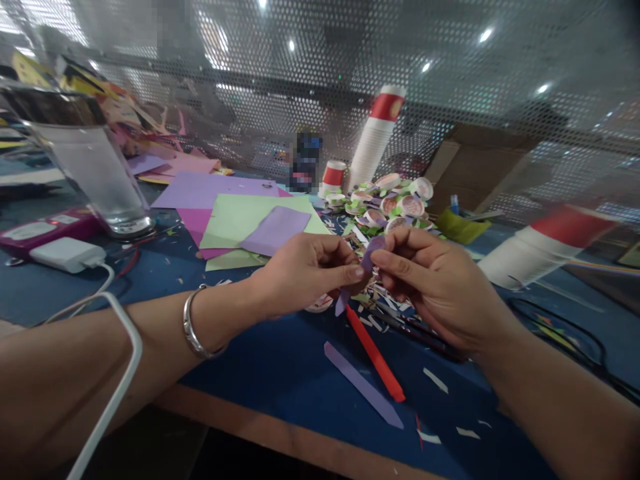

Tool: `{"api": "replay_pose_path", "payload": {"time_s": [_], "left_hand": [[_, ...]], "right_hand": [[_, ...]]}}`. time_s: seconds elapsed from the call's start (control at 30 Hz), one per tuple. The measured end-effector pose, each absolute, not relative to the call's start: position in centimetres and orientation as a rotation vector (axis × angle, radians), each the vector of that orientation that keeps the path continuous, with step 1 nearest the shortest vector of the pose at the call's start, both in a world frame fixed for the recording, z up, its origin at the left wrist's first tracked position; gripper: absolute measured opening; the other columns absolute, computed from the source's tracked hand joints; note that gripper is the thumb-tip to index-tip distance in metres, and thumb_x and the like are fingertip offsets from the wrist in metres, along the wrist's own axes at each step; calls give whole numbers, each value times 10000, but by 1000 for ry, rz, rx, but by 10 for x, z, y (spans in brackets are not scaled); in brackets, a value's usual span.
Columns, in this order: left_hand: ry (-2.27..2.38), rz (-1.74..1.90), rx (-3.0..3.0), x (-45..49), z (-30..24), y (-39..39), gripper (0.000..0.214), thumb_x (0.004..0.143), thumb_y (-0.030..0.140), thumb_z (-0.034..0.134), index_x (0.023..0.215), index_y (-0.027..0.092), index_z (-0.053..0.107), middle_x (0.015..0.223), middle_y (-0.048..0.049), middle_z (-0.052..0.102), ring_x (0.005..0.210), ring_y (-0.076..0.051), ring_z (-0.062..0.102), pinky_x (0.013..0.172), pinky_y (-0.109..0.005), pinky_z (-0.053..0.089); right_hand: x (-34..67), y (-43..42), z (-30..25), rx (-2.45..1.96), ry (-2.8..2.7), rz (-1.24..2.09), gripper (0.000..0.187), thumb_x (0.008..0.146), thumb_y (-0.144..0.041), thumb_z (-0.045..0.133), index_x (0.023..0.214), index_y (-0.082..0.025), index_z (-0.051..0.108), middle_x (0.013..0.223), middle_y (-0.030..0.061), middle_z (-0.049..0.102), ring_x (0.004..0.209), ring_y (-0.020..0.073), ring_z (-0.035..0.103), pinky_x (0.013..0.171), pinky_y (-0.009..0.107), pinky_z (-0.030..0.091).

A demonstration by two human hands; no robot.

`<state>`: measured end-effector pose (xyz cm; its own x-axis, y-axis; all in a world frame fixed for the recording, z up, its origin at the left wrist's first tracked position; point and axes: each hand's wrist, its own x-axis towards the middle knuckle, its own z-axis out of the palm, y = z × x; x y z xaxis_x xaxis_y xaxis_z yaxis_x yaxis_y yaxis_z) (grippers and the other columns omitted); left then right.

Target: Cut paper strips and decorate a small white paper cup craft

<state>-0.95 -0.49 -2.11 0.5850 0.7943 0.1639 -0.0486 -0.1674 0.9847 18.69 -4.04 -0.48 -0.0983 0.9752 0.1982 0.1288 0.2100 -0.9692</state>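
Between both hands is a small purple paper strip (371, 255), its lower end poking out below the fingers. My left hand (315, 270), with a silver bangle on the wrist, pinches it from the left. From the right, my right hand (433, 283) pinches its upper end between thumb and fingers. Just below them, a red marker (375, 353) lies slanted on the blue table. A second purple paper strip (363, 385) with pointed ends rests beside the marker. Dark scissors (415, 327) appear partly hidden under my right hand, among paper scraps.
Purple, green and pink paper sheets (225, 223) lie behind my left hand. A pile of cut cup pieces (390, 200) stands near stacked paper cups (375, 140). Another cup stack (540, 247) lies tilted at right. A glass bottle (95, 167) and white charger (70, 255) with cable are at left.
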Motion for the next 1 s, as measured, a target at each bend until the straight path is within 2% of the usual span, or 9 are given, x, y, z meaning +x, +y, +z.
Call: {"api": "replay_pose_path", "payload": {"time_s": [0.43,0.73,1.0], "left_hand": [[658,836,1568,-10,-16,-9,139,896,213,702,793,148,635,706,-3,667,607,-84,599,589,-241,429],[615,904,1478,-9,-17,-10,182,839,236,778,768,132,647,686,9,666,610,-66,574,583,-220,419],[599,898,1354,-7,-18,-10,303,755,331,876,762,122,656,714,-11,708,644,-80,618,608,-217,447]], "right_hand": [[185,-40,-7,-1105,-1442,1055,369,756,-452,903,839,-222,627,604,-53,605,538,97,518,466,204,412],[188,-40,-7,-1156,-1539,1087,333,754,-458,904,826,-193,716,658,-39,613,533,82,501,471,210,402],[183,-44,-2,-1226,-1571,984,393,727,-511,909,788,-187,697,624,-38,603,509,77,489,452,204,403]]}}
